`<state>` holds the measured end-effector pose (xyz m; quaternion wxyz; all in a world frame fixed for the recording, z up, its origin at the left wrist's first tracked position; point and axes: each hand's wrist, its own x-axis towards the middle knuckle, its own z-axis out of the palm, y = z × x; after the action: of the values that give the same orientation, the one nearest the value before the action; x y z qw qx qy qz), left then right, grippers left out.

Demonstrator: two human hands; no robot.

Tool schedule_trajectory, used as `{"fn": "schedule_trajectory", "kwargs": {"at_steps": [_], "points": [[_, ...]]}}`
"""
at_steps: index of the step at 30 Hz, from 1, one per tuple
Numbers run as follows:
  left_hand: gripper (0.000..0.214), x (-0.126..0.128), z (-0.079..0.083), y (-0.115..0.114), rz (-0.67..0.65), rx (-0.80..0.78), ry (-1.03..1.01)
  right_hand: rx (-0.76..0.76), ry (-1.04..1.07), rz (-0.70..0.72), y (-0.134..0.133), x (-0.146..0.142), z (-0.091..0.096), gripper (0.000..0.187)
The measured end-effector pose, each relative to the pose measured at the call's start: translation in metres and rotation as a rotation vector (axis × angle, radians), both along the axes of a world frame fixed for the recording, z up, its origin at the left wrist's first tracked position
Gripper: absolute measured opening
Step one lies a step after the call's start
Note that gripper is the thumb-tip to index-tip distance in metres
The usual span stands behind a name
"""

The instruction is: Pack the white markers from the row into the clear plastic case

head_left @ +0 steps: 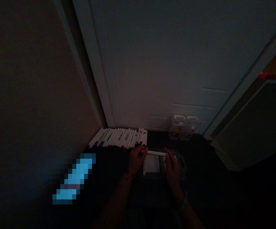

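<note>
A white marker [156,153] lies crosswise between my hands, above an open clear plastic case [162,176]. My left hand [137,159] pinches its left end, and my right hand [172,163] grips its right end. Inside the case, at the left side, another white marker [144,168] with a green tip stands lengthwise beside a pale white panel [152,163]. Beyond my left hand, a long row of white markers [117,138] lies side by side, with coloured and black ends. The light is dim, so the case's inner details are hard to make out.
Two clear plastic cases with handles and coloured labels [176,133] stand upright at the back right, against a pale panel [152,63] with embossed hearts. A bright blurred rectangle [75,178] is at the left on the dark surface. A wall [32,79] rises at the left.
</note>
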<state>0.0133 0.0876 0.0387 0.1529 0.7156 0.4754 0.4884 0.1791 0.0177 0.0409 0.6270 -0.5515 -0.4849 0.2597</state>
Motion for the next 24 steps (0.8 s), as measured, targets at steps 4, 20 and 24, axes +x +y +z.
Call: {"fn": "schedule_trajectory", "kwargs": {"at_steps": [4, 20, 24], "points": [[0.019, -0.008, 0.0, -0.001, -0.063, -0.015, -0.052, -0.023, 0.026, 0.057, 0.005, 0.002, 0.0, 0.036], [0.022, -0.005, -0.002, 0.007, -0.166, -0.211, -0.26, -0.02, -0.056, 0.195, 0.037, 0.02, -0.001, 0.031], [0.022, -0.006, -0.004, 0.006, -0.153, -0.218, -0.25, -0.047, -0.054, 0.189, 0.032, 0.02, -0.002, 0.029]]}}
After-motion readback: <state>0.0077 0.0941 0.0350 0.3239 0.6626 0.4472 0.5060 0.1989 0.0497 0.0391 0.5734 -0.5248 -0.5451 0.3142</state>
